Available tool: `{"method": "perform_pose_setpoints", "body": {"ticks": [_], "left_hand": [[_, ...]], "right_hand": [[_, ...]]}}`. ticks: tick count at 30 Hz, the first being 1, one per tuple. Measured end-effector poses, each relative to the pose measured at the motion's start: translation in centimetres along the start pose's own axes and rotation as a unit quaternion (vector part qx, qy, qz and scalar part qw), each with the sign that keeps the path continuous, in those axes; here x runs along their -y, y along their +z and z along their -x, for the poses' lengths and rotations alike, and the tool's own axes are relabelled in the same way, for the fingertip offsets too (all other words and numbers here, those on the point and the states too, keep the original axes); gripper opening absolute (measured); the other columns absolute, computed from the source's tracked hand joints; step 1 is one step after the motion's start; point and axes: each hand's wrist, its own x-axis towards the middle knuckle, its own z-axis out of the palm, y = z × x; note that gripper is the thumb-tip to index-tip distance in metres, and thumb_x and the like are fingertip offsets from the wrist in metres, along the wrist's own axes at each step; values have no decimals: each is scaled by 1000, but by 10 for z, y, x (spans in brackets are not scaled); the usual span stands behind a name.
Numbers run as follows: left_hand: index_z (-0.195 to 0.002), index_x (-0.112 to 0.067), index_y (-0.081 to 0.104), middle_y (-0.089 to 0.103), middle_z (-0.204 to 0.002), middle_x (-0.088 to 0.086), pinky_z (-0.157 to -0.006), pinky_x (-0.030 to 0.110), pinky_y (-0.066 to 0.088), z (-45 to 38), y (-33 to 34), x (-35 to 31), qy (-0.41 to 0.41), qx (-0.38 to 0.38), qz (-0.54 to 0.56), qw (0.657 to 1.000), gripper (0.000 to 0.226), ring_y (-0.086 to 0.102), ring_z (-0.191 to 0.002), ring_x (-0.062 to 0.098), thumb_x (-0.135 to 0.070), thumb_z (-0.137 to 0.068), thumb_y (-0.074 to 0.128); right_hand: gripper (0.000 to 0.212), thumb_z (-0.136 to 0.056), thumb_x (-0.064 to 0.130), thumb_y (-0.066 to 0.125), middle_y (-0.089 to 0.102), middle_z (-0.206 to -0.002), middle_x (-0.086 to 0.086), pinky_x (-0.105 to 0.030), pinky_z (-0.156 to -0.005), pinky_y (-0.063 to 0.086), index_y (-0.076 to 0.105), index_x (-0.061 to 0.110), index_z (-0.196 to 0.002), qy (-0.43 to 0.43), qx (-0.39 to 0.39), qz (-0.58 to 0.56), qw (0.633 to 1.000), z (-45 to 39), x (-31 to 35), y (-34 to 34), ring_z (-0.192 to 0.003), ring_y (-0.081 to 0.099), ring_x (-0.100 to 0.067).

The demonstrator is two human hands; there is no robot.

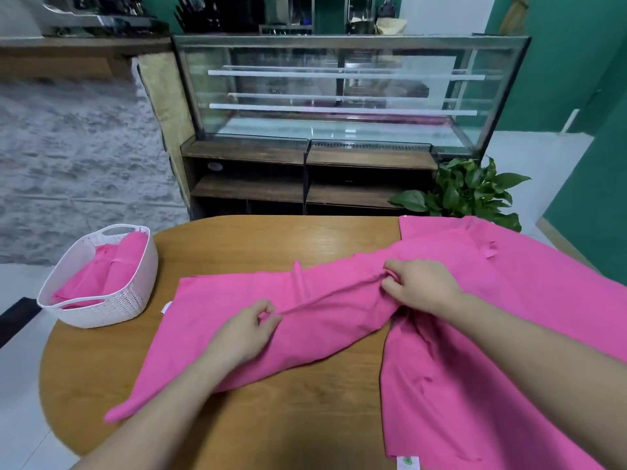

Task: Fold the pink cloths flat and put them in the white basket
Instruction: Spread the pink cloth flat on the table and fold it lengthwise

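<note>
The white basket (101, 300) sits at the surface's (237, 245) left edge (folded pink cloths (101, 273) inside). The left hand (242, 334) and right hand (420, 286) each pinch a ridge of the pink cloth (305, 320) spread mid-surface.

Both hands (242, 330) (419, 286) pinch pink cloth (325, 310) ridge.

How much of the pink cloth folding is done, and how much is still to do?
Some is done: folded pink cloths already lie in the white basket. In hand: the left hand and right hand pinch a ridge of the cloth on the table, which is not yet folded flat. Left: finishing and basketing it, then the spread pile of pink cloth at the right.
</note>
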Motion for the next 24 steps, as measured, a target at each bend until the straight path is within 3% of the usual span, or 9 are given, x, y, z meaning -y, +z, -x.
{"method": "perform_pose_setpoints", "body": {"ticks": [4,6,9,11,13,15,17,20,24], "left_hand": [[-108,-35,60,73,-87,-2,-62,33,43,-9,-15,-2,104,-175,-136,970,23,69,-86,26,-51,-98,48],[-106,-34,61,73,-92,-4,-62,32,44,-18,-20,-4,154,-183,-158,958,25,69,-86,25,-53,-98,47],[-103,-34,61,73,-93,-9,-61,31,48,-34,-19,-4,209,-172,-175,947,38,69,-82,21,-62,-95,36],[-100,-34,61,72,-89,-10,-59,31,49,-41,-18,-6,237,-168,-178,940,43,69,-78,21,-63,-93,30],[-101,-34,59,71,-86,-9,-59,32,51,-44,-18,-10,245,-155,-185,939,41,68,-77,21,-64,-94,32],[-106,-36,56,69,-82,-9,-62,32,50,-47,-23,-8,205,-105,-198,953,38,67,-78,19,-67,-94,37],[-107,-38,54,63,-71,-11,-62,28,46,-48,-36,4,146,-39,-206,967,41,62,-73,13,-73,-90,40],[-100,-36,55,61,-71,-11,-64,27,45,-47,-58,42,64,43,-183,980,44,59,-72,8,-76,-84,47],[-99,-29,57,65,-84,-10,-76,31,51,-43,-85,93,-36,132,-155,978,40,62,-79,12,-62,-77,58]], "right_hand": [[14,-89,43,50,70,-97,-3,-34,-71,46,46,29,-90,-5,53,12,999,-25,1,8,-92,64,-29],[32,-85,46,56,68,-114,2,-34,-86,49,57,31,-113,-34,81,-9,996,-31,3,10,-105,61,-22],[65,-82,56,63,58,-134,10,-37,-103,43,47,36,-141,-99,91,-98,986,-39,26,9,-121,53,-12],[77,-79,65,66,55,-137,13,-35,-104,42,40,37,-145,-140,102,-124,977,-48,49,10,-123,50,-9],[70,-79,65,67,61,-125,11,-29,-95,45,47,36,-140,-143,160,-161,963,-59,70,13,-111,55,-10],[42,-87,54,65,68,-102,4,-28,-77,45,64,24,-116,-144,212,-181,950,-69,82,21,-88,59,-15],[31,-95,44,60,65,-86,0,-28,-69,40,64,14,-98,-159,220,-172,947,-74,85,27,-76,54,-17],[27,-99,42,55,64,-87,3,-30,-74,44,62,15,-95,-163,184,-179,953,-75,72,33,-80,56,-17],[25,-98,38,56,59,-76,8,-30,-76,48,52,23,-79,-131,155,-216,955,-78,54,37,-76,57,-15]]}}
